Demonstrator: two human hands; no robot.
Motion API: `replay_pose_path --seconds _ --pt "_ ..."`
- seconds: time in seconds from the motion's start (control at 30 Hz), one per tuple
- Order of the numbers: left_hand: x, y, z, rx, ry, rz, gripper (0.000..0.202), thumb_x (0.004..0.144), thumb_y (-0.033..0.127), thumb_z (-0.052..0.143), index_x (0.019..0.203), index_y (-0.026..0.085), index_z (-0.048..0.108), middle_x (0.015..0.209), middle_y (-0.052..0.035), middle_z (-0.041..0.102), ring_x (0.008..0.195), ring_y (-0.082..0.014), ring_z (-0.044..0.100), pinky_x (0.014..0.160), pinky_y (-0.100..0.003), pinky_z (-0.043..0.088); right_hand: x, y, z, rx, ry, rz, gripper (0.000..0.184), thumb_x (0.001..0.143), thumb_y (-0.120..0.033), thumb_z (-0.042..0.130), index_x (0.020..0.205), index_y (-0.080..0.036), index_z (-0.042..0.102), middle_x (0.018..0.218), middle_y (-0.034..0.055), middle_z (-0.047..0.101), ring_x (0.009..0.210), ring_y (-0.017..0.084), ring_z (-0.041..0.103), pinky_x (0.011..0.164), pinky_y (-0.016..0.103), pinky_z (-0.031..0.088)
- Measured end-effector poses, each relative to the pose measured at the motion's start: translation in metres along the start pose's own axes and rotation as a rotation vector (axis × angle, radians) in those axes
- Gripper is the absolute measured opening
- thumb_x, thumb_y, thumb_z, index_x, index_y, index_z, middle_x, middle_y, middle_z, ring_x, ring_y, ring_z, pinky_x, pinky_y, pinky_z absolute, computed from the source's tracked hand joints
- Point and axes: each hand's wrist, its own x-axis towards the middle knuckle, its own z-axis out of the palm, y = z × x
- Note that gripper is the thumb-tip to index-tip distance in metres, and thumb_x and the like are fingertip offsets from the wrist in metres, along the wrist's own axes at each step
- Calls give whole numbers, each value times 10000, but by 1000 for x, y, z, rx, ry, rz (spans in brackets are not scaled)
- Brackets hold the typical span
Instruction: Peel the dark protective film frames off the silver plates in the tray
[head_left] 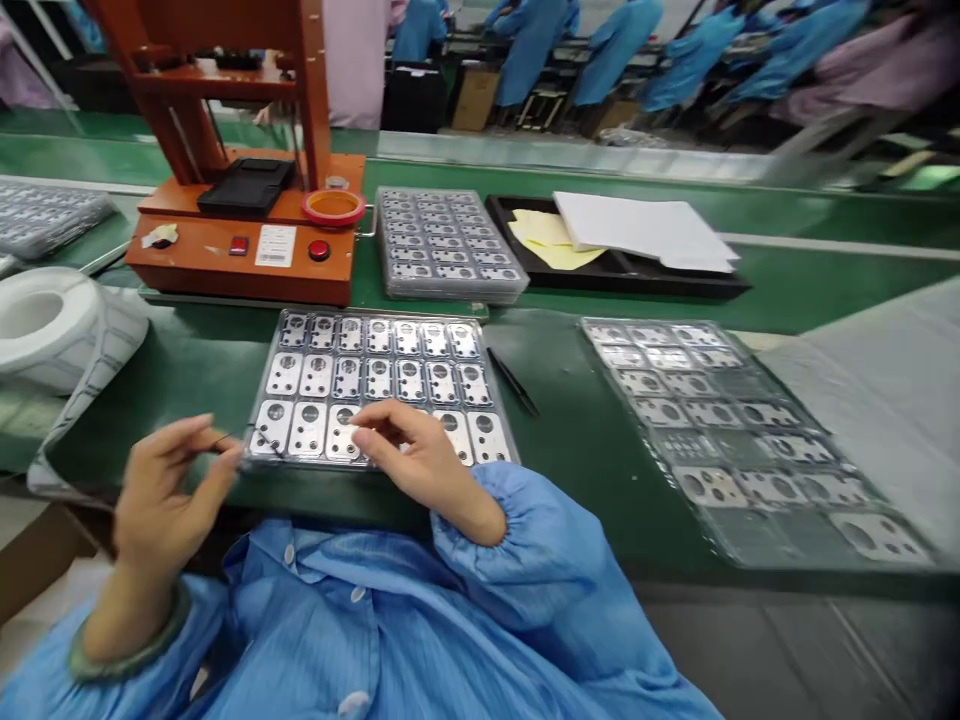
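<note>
My left hand [176,490] is at the left front corner of a clear plastic tray [382,318], thumb and fingers closed on a thin dark strip-like thing. Its exact kind is not clear; thin dark lines also show over the tray's corner. The tray holds rows of silvery rectangular plates with round holes. Over the front row is my right hand [424,455], fingers curled, with a small gap between thumb and index fingertip beside one metal plate [341,432]. It partly hides the plates underneath. A black pen-like tool [513,382] lies right of the tray.
An orange press [240,250] stands behind, beside a stack of filled trays [454,285]. White sheets [645,228] lie in a black tray [637,280]. Another partly filled clear tray [739,530] is at right. A white roll [67,330] stands left. People in blue work farther back.
</note>
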Motion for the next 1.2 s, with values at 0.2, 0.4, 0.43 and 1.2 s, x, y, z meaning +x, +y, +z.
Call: replay_pose_path --seconds 0.2,0.4,0.43,1.2 --pt "24 11 39 -182 -224 140 456 775 106 675 1182 204 494 801 9 636 731 -101 647 701 -221 558 14 -4 -5 -38 -54 31 170 844 -351 605 902 -194 638 799 24 644 576 101 526 547 248 446" --pt "28 11 43 -215 -281 110 444 804 107 647 1199 218 478 790 15 624 741 -98 635 724 -221 530 20 2 0 -75 -151 10 166 827 -326 635 934 -199 650 853 32 631 651 118 564 563 251 454" --pt "29 10 43 -220 -285 113 449 804 100 646 1203 218 477 791 17 622 740 -95 632 720 -215 528 20 4 2 -83 -162 3 152 828 -318 638 925 -201 651 849 28 629 654 116 564 561 247 450" --pt "64 0 55 -201 -444 -412 302 829 471 587 826 176 655 629 9 542 608 -116 518 614 -241 445 46 -8 9 236 57 324 201 788 -367 672 748 -176 627 528 -57 529 399 61 476 413 199 411"
